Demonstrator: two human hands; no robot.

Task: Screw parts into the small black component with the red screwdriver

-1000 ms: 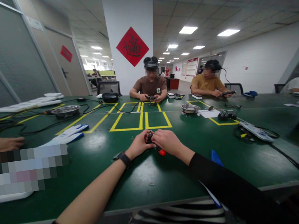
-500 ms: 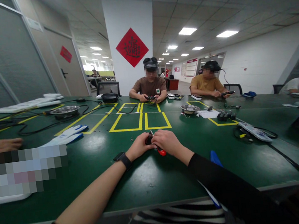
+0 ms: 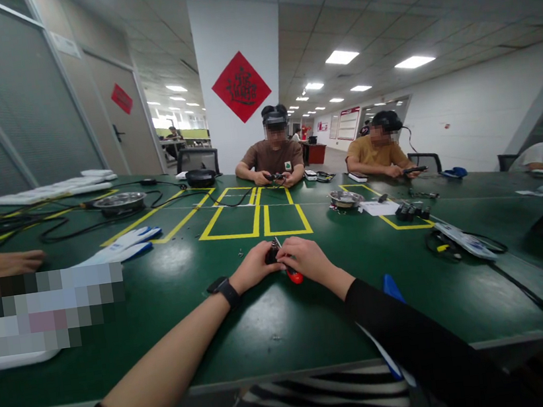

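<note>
Over the middle of the green table point(image 3: 249, 340), my hands meet. The fingers of my left hand point(image 3: 254, 266) are closed on a small dark part point(image 3: 273, 248) with a metallic end; most of it is hidden. My right hand point(image 3: 307, 259) is closed right beside it, on what looks like a screwdriver. The red handle end point(image 3: 295, 278) of that tool shows below my right fingers, and a thin metal shaft point(image 3: 277, 240) shows above them. How the shaft and the dark part touch, I cannot make out.
White-and-blue gloves point(image 3: 129, 243) lie left, near another person's hand point(image 3: 4, 268). A metal bowl point(image 3: 346, 199), small black blocks point(image 3: 411, 212) and cables are to the right. A blue object point(image 3: 393, 287) lies beside my right forearm. Small screws point(image 3: 241, 253) lie near my left hand. Co-workers sit opposite.
The whole view has shifted very slightly to the right. Both hands keep the same hold and place on the table.
</note>
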